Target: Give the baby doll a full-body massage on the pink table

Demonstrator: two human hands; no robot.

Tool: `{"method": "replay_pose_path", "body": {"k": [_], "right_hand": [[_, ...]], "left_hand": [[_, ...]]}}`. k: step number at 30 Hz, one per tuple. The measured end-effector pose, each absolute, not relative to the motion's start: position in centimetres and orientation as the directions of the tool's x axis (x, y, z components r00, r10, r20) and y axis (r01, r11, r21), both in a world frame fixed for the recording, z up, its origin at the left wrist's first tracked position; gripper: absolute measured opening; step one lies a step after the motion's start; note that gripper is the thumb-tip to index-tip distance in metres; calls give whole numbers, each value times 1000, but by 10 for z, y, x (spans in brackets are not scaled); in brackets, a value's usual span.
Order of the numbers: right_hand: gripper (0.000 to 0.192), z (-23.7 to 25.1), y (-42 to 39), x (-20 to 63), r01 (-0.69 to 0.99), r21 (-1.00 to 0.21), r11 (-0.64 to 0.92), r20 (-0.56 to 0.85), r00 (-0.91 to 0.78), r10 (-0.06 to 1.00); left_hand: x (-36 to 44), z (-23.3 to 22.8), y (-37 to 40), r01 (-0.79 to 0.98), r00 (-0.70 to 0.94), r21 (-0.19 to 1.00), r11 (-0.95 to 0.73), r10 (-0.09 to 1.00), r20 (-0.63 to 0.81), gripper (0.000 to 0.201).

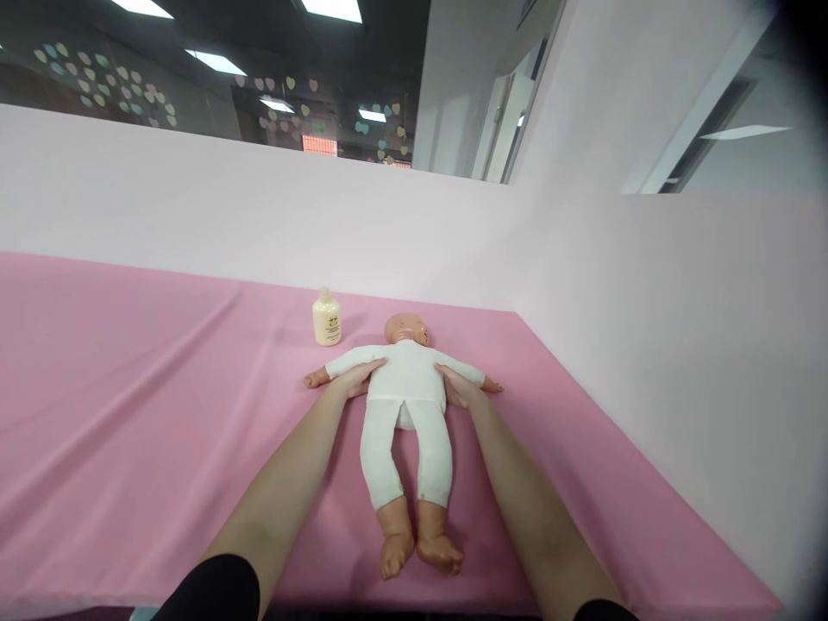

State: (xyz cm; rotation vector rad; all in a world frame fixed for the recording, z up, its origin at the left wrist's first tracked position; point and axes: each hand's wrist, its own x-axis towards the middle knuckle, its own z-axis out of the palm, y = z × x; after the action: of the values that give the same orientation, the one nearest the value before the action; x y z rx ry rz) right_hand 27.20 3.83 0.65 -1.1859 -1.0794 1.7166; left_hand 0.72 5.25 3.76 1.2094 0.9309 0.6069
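My left hand (354, 379) and right hand (456, 388) lie flat, open, against the sides of the doll (406, 388) on the worktop (129, 405); a bottle (327, 318) stands near.

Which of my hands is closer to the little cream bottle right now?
Left. Your left hand rests on the doll's side, just below the bottle. Your right hand is on the doll's far side, farther from the bottle.
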Motion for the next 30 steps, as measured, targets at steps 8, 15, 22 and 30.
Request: {"method": "replay_pose_path", "body": {"k": [8,15,22,30], "right_hand": [[50,16,22,311,137,-836,-531,-507,-563,653],[39,19,25,306,-393,-886,-246,-98,-360,928],[37,19,36,297,-598,-801,-44,79,-178,981],[37,16,37,295,-588,-805,-85,45,-202,978]], "left_hand": [[-33,86,60,691,398,696,197,700,-593,42],[-37,106,65,703,45,638,-313,915,400,36],[-45,89,84,886,42,347,-308,798,601,54],[-62,99,118,920,-37,339,-199,814,580,70]]}}
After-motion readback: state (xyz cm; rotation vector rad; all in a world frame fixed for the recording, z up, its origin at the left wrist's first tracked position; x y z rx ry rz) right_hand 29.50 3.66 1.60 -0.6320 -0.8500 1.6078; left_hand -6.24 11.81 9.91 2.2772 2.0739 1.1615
